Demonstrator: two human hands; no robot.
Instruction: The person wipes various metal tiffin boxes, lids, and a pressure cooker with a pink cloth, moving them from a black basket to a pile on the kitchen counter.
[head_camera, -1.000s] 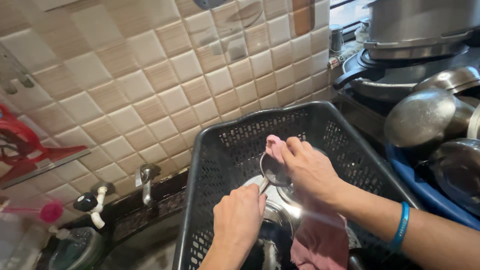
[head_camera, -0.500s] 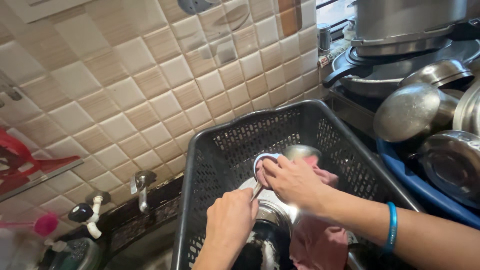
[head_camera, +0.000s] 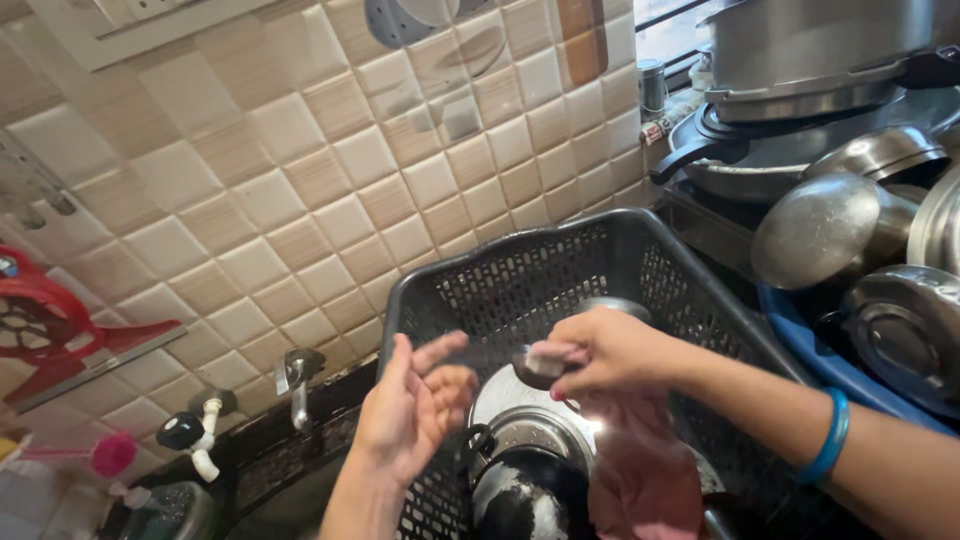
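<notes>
While a small steel spoon (head_camera: 535, 365) is pinched with a pink cloth (head_camera: 640, 470) in the right hand (head_camera: 610, 350) — over the dark plastic basket (head_camera: 520, 285) — the left hand (head_camera: 415, 410) is held open just beside it.

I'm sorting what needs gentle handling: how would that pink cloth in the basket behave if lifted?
The pink cloth is probably floppy: it hangs in folds below the right hand. It looks light for its size, and may be damp, though I cannot tell. It is unlikely to roll or break inside the black basket.
</notes>
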